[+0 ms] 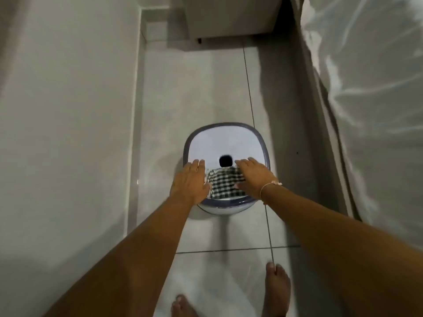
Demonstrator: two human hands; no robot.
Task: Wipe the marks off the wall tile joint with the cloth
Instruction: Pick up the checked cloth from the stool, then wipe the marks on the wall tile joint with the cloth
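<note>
Far left: a pale grey glossy tiled wall, running away from the camera, with a lighter skirting strip at its foot. No marks or joint to be made out on it from this angle.

Next over, the left hand, palm down, fingers stretched flat and close together, resting on the near left part of a white round-cornered plastic stool with a grey rim. Thumb touching the left edge of the cloth; nothing gripped.

In the middle, the black-and-white checked cloth, lying rumpled on the near half of the stool seat, between the two hands, just below the dark square hole in the seat's centre.

Right of it, the right hand, likewise palm down and flat, fingers extended over the cloth's upper right corner, pressing rather than closing on it. A thin pale string bracelet around that wrist.

Underneath, light grey floor tiles with dark joints. Two bare feet at the bottom edge, the left one and the right one, standing on the floor near the stool.

Far right: a crinkled clear plastic sheet draped over something bulky. At the top, a pale cabinet standing against the end of the corridor.
</note>
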